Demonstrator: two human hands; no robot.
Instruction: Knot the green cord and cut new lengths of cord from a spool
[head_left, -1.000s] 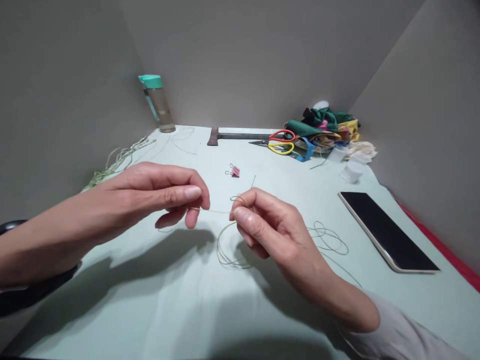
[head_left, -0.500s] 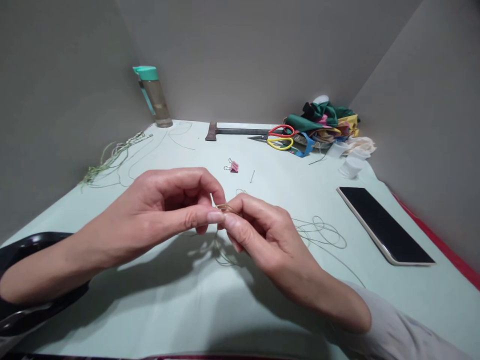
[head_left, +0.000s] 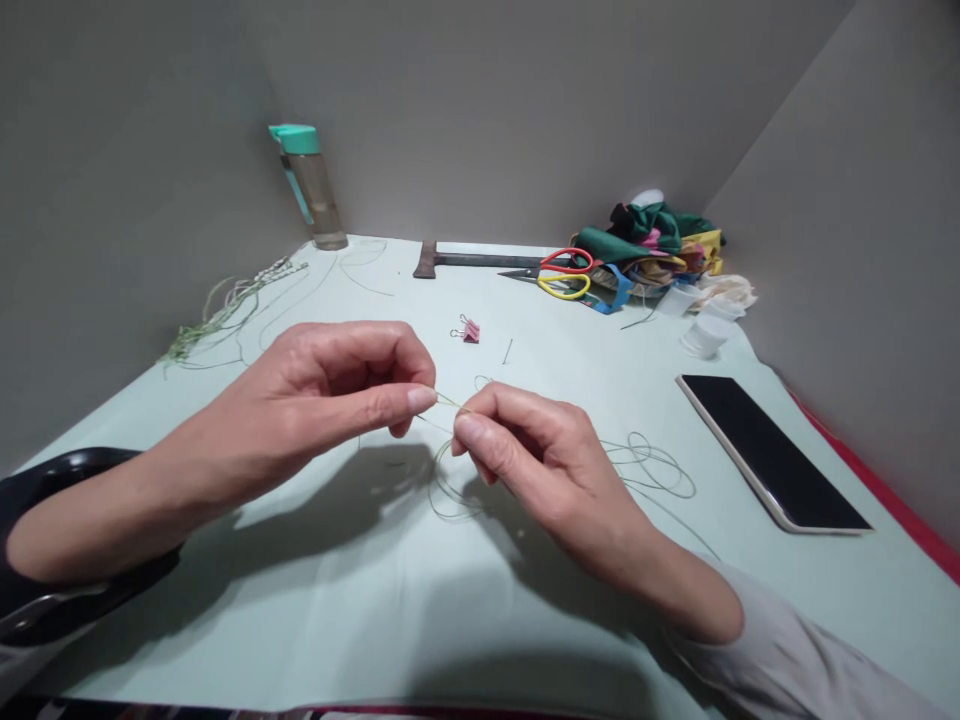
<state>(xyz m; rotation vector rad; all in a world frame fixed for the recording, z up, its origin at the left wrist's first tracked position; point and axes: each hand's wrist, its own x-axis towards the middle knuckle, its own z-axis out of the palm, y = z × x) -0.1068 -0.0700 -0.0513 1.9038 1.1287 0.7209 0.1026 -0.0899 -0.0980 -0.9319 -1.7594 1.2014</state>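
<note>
A thin green cord (head_left: 448, 400) runs between my two hands above the pale table. My left hand (head_left: 330, 400) pinches it between thumb and forefinger. Just to the right, my right hand (head_left: 532, 455) grips it the same way, a short gap from the left fingertips. A loose loop of cord (head_left: 442, 500) hangs below the right fingers. More of the thin cord lies in loose coils (head_left: 652, 465) on the table beyond my right wrist. Whether a knot sits inside either pinch is hidden by the fingers.
Ahead lie a pink binder clip (head_left: 470, 330), a needle-like pin (head_left: 508, 351), a hammer-like tool (head_left: 425, 262) and scissors (head_left: 566, 287). A bottle (head_left: 319, 200) and knotted cords (head_left: 225, 315) are at left. Fabric scraps (head_left: 652, 240), white spools (head_left: 705, 335) and a phone (head_left: 772, 450) are at right.
My hands have drawn apart from touching fingertips, the left going slightly up and left. A short stretch of cord now shows between them.
</note>
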